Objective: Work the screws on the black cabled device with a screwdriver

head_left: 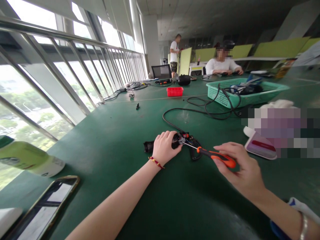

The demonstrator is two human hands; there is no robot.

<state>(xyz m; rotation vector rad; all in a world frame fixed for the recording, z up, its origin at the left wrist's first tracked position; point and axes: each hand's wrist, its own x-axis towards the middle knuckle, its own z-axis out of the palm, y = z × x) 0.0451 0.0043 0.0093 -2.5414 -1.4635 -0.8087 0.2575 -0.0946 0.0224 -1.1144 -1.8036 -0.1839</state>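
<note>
My left hand [165, 146] is closed over a small black device [149, 146] lying on the green table [112, 140], pressing it down. A black cable [190, 111] runs from the device toward the back. My right hand [240, 166] pinches the orange handle of a screwdriver [217, 156]. Its metal tip points left into the opened end of the device, where red and black parts show. A red cord bracelet sits on my left wrist.
A phone [47, 206] and a pale green bottle [27, 158] lie at the near left. A teal basket [247, 90] of cables, a red tray [175, 91] and a laptop [161, 71] stand farther back. One person sits at the far end and another stands behind.
</note>
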